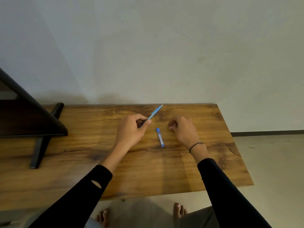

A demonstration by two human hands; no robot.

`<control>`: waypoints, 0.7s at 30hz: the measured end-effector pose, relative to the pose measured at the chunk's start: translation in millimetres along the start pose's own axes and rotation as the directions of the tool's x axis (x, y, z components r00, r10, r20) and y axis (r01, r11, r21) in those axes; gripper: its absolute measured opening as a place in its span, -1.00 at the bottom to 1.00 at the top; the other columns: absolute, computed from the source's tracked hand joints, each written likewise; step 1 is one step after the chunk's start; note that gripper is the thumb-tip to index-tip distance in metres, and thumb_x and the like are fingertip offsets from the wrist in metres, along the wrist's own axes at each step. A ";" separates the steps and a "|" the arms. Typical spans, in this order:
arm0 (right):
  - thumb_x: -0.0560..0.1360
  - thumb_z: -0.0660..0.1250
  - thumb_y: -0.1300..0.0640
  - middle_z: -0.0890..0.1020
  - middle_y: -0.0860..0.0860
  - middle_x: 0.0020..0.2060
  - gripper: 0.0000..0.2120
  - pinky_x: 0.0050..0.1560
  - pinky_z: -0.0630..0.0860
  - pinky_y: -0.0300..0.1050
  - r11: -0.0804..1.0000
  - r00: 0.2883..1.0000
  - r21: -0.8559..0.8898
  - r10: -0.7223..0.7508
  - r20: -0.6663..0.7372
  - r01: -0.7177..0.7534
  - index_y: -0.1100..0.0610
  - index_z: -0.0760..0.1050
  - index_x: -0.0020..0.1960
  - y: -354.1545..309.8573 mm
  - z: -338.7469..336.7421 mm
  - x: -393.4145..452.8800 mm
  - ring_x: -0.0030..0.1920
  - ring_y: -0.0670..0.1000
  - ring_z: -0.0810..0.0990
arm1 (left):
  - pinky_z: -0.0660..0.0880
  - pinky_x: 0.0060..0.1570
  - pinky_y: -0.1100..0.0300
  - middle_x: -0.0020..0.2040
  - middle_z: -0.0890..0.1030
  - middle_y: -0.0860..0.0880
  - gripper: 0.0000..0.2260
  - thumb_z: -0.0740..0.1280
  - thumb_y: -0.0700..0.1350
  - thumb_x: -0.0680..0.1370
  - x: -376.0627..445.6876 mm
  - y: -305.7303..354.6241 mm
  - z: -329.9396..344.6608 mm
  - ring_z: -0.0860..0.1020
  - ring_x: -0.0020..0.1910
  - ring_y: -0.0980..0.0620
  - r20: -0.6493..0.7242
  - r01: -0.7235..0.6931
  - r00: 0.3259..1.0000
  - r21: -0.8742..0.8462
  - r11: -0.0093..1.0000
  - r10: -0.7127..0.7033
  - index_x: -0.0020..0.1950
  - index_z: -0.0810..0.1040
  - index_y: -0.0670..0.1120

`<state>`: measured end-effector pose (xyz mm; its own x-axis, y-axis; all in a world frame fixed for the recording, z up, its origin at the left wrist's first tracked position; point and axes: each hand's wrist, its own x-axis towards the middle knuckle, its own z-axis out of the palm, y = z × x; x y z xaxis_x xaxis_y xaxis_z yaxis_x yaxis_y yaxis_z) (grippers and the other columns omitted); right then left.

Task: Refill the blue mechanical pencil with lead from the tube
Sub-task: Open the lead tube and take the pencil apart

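Observation:
My left hand (131,127) grips the lower part of the blue mechanical pencil (155,111), which slants up and to the right above the wooden table (164,170). The blue lead tube (160,137) lies flat on the table between my two hands, touched by neither. My right hand (182,127) rests on the table to the right of the tube with its fingers curled in. I cannot tell whether anything small sits inside those fingers.
A dark wooden stand (32,122) with slanted legs occupies the table's left part. A plain wall rises right behind the table. The table's right edge (236,145) drops to a tiled floor. Bare feet show below the near edge.

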<state>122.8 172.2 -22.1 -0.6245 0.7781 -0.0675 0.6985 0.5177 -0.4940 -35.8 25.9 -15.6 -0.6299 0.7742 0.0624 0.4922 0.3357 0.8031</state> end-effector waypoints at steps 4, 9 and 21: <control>0.56 0.51 0.19 0.67 0.01 0.02 -0.66 0.11 0.62 0.07 0.999 0.998 -0.032 0.011 0.065 -0.009 0.09 0.58 0.31 2.0 -4.8 5.1 0.12 0.09 0.62 | 0.66 -0.07 0.17 -0.04 0.77 0.06 -0.83 0.49 -0.02 0.63 -0.6 -0.9 -2.0 0.68 -0.07 0.14 0.020 -0.001 1.000 0.014 1.000 0.001 0.16 0.78 -0.05; 0.63 0.45 0.16 0.71 -0.03 -0.09 -0.85 -0.14 0.50 -0.30 0.927 0.995 0.376 0.041 -0.089 -0.005 0.12 0.67 0.18 3.4 -24.1 12.6 -0.12 -0.11 0.64 | 0.64 -0.08 0.19 -0.03 0.76 0.07 -0.83 0.50 -0.01 0.62 0.4 -4.0 -3.5 0.67 -0.07 0.14 0.032 0.006 0.999 0.017 1.000 -0.007 0.16 0.78 -0.03; 0.63 0.46 0.16 0.75 0.04 -0.17 -0.89 -0.21 0.62 -0.21 0.679 0.995 0.727 0.069 0.073 -0.101 0.21 0.66 0.08 -4.6 -26.3 7.6 -0.21 -0.07 0.69 | 0.55 -0.08 0.30 0.00 0.76 0.10 -0.83 0.53 -0.03 0.60 0.0 -1.3 -1.3 0.66 -0.06 0.20 0.111 -0.031 0.994 0.052 0.998 0.026 0.18 0.78 0.01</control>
<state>124.1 185.1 2.5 -0.5987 0.7838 -0.1650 0.2832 0.0144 -0.9590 -37.2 24.8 -15.8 -0.5467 0.8371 0.0170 0.5423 0.3385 0.7690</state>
